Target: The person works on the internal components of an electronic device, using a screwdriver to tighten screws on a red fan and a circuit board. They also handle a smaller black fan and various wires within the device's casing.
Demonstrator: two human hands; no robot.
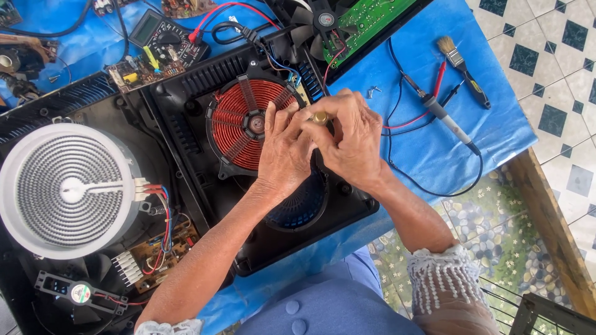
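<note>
Both the left hand (287,149) and the right hand (351,142) pinch a small round brass part (320,116), at three o'clock of the red copper coil (239,124), above the black plastic cooker housing (186,111).

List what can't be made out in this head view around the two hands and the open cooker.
- Small brass part: mostly covered by the fingers of the left hand and right hand; its shape is unclear.
- Copper coil: its right edge is behind the left hand.
- Black cooker base: the hands and forearms cover its middle.
- Green circuit board: cut off by the top edge.
- Meter: its screen is too small to read.
</note>
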